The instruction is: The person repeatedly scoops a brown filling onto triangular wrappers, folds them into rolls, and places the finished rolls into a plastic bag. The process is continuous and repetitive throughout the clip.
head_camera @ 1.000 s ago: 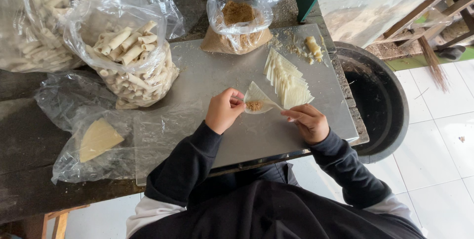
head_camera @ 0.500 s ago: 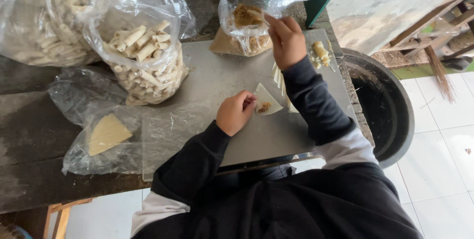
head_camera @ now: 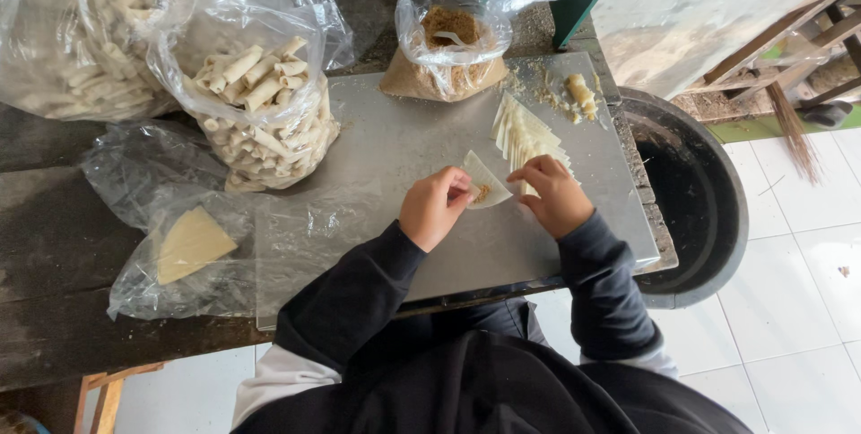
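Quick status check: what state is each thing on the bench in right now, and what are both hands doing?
Wrapper sheet: flat, filling on it, pinched by both hands.
Left hand: fingers on the sheet's left edge.
Right hand: fingers on its right edge.
Wrapper stack: fanned out.
Filling bag: open.
Bag of rolls: open, full.
Black tub: looks empty.

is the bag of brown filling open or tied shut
Open. The filling bag's plastic mouth stands wide, its brown crumbs showing, and no knot is visible.
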### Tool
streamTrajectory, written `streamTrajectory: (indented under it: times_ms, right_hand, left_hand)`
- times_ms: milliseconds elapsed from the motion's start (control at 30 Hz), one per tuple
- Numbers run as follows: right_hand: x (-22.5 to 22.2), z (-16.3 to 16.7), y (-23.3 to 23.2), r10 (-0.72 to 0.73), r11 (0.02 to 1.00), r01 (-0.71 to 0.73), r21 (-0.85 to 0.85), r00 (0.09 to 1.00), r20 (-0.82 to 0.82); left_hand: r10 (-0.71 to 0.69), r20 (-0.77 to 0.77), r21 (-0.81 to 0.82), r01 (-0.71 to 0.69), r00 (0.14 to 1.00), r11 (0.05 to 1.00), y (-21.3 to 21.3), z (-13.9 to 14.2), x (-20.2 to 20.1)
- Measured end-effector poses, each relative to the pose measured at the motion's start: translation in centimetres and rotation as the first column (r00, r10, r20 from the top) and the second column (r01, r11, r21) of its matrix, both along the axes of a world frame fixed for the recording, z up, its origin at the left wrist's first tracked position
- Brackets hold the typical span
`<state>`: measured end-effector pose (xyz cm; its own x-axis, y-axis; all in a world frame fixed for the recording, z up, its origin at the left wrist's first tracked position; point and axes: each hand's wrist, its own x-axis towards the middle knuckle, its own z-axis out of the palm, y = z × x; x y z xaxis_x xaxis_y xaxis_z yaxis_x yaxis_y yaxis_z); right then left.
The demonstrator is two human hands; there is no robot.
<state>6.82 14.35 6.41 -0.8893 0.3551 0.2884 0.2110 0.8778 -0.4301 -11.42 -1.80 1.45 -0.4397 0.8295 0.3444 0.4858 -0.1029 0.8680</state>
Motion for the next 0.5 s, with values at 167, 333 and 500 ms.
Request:
streamTrajectory:
  times_ms: [167, 333, 500]
  right_hand:
    - [-0.5, -1.9, -1.9, -0.053, 0.991, 0.061, 0.120, 0.996, -0.066]
    - [-2.0, -1.7, -3.0, -0.102, 0.991, 0.116, 0.072, 0.980, -0.169]
    - [-3.5, -1.6, -4.3, 0.003, 0.999, -0.014, -0.040, 0.969, -0.245]
  left_hand:
    - [0.046, -0.122, -0.022, -0.049, 0.991, 0.999, -0.2, 0.7, 0.4]
    - [0.069, -0.213, -0.004, -0.071, 0.975, 0.997, -0.3, 1.1, 0.6]
    - [0.089, -0.254, -0.026, -0.099, 0.963, 0.995, -0.2, 1.2, 0.7]
